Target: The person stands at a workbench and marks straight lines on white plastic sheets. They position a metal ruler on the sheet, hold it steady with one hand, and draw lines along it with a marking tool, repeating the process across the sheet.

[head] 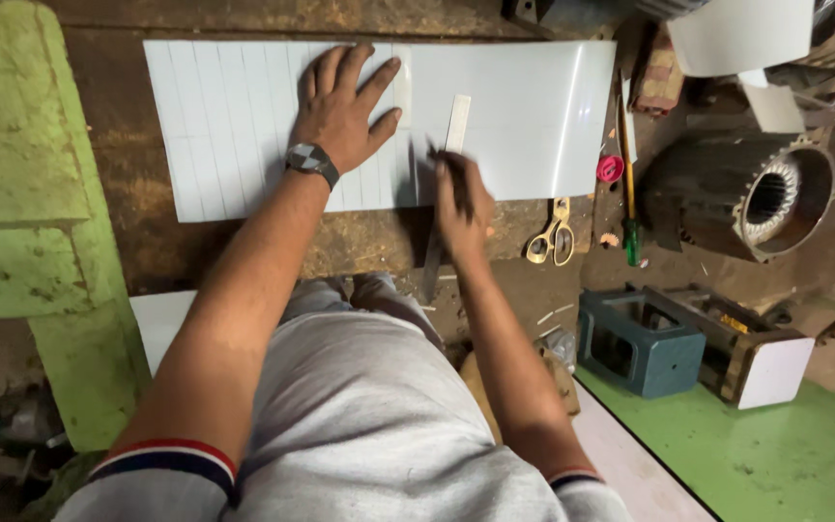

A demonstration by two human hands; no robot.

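Workshop setting: a worn, stained wooden worktop (244, 251) carries a large white sheet (524, 116) ruled with parallel lines over its left portion. A green-painted block (21, 174) borders the worktop on the left.

Left hand (345, 106): laid flat on the sheet, palm down, fingers (326, 70) spread, pressing the sheet onto the worktop. A wristwatch (311, 160) sits on that wrist.

Right hand (461, 198): at the near edge of the sheet, just right of the left hand, blurred. Its fingers appear closed around a slim dark tool (431, 261) that extends toward the person; the exact grip and the kind of tool cannot be told. A pale ruler (457, 123) lies on the sheet just beyond this hand, running away from the person.

Surroundings, right of the sheet: yellow-handled scissors (552, 237) lie on the worktop near the sheet's corner; a small pink round object (610, 169) and a long thin yellow-shafted tool with a green handle (627, 164) lie beside them. Farther right rests an electric motor stator (756, 193), its winding slots visible. Below it stand a blue-grey metal housing (640, 343) and a box-shaped part (761, 358), on a green surface (775, 454).

The person wears a grey shirt with striped sleeve cuffs.
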